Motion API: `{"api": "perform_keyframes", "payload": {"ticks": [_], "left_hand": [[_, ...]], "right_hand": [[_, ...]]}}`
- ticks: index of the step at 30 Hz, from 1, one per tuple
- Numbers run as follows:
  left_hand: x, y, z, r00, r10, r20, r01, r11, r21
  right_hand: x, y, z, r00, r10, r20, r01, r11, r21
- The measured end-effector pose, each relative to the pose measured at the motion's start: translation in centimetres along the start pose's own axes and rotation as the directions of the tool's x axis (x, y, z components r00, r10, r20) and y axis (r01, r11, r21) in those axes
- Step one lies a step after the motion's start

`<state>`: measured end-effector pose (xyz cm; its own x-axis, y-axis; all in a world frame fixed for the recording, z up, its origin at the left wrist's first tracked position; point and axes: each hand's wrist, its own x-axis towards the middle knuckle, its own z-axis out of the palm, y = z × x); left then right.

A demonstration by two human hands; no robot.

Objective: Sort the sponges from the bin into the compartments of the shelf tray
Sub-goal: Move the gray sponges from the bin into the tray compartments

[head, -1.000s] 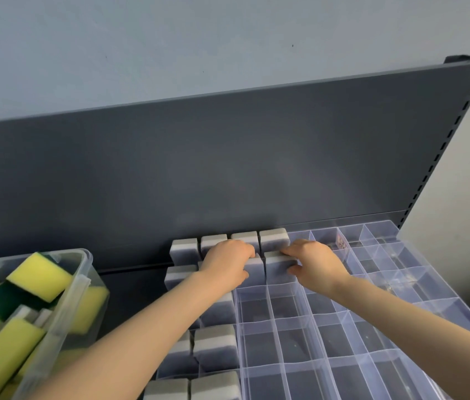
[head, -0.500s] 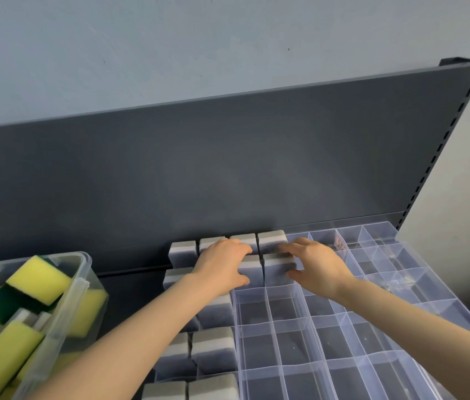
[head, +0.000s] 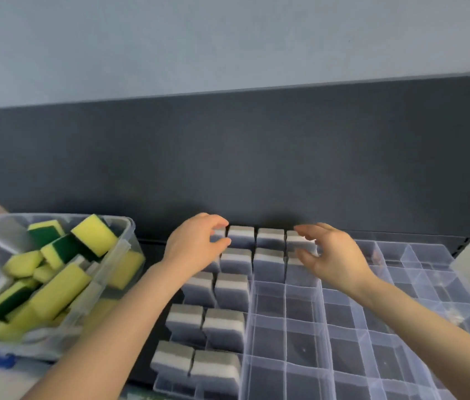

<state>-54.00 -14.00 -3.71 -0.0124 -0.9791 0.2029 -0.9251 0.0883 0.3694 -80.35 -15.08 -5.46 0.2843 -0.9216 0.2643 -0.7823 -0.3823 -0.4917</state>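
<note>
Task partly done: grey-and-white block sponges (head: pixel 269 264) fill the clear plastic shelf tray's (head: pixel 343 356) compartments from 12 to 7 o'clock, the others stand bare, and yellow-and-green sponges (head: pixel 60 287) lie in the clear plastic bin (head: pixel 130 226) at 9 o'clock; the right hand (head: pixel 334 255) hovers with fingers (head: pixel 311 228) spread, the left hand (head: pixel 193 245) curls at the far sponge row, any pinch indeterminable.

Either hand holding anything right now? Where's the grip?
Right hand holds nothing, spread open above the grey sponges. Left hand curls around a back-row sponge at its corner; grip cannot be told.
</note>
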Motion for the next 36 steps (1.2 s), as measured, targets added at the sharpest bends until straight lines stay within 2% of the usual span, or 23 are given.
{"api": "perform_keyframes", "payload": {"ticks": [5,10,18,24,29,36], "left_hand": [[-3.5,-4.0,-2.6,0.977,-0.198,-0.082,0.193,0.979,-0.069],[-7.4,-9.0,-5.6,0.94,-0.31,-0.14,0.296,0.948,-0.115],[-13.5,-18.2,-11.2,0.949,-0.293,-0.119,0.285,0.955,-0.08],[-18.2,-26.8,-15.9,0.912,-0.39,-0.125,0.384,0.921,-0.068],[-20.5,-33.0,-18.3,0.89,-0.439,-0.123,0.436,0.899,-0.051],[-19.3,-39.2,-19.7,0.914,-0.384,-0.13,0.4,0.905,0.144]], "right_hand": [[0.3,-2.8,1.3,0.998,-0.068,-0.008,0.068,0.994,0.091],[0.2,-7.7,3.1,0.994,-0.106,0.002,0.105,0.987,0.118],[-1.3,-18.5,8.0,0.995,-0.101,-0.009,0.101,0.986,0.129],[-2.4,-26.8,12.7,0.994,-0.108,-0.005,0.107,0.985,0.139],[-2.1,-32.4,16.6,0.985,-0.158,0.071,0.149,0.981,0.121],[2.1,-37.1,21.1,0.959,-0.246,0.141,0.246,0.969,0.023]]}}
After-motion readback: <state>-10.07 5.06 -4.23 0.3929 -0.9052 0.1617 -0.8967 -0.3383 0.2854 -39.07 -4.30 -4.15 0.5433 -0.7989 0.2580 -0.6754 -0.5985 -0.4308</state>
